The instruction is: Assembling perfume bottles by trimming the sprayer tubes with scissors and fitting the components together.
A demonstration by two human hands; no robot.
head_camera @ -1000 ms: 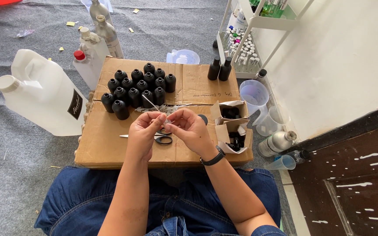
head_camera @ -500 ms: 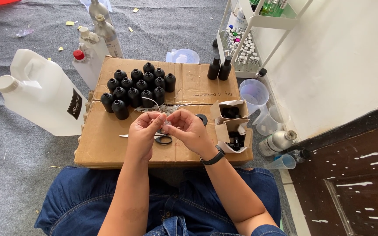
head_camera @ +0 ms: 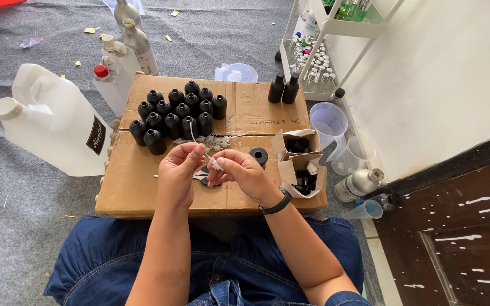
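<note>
Over the cardboard: both hands meet above the flattened box (head_camera: 160, 192) that lies on the grey carpet (head_camera: 24, 215).
Left hand (head_camera: 178, 173): grip pinched narrow on the thin clear tube (head_camera: 192, 131), which stands up from the fingertips.
Right hand (head_camera: 244, 173): grip closed on the small white pump piece (head_camera: 215, 164) at the tube's lower end.
Beneath the hands: scissors (head_camera: 204, 180), partly hidden.
Risk, tube: it looks springy; a slack pinch could let it flick away into the carpet.
Risk, bottles: the cluster of black bottles (head_camera: 177, 113) stands just beyond the knuckles; a forward jerk could topple several.
Risk, small parts: the open carton of black caps (head_camera: 300, 173) sits near the right wrist and could tip.
</note>
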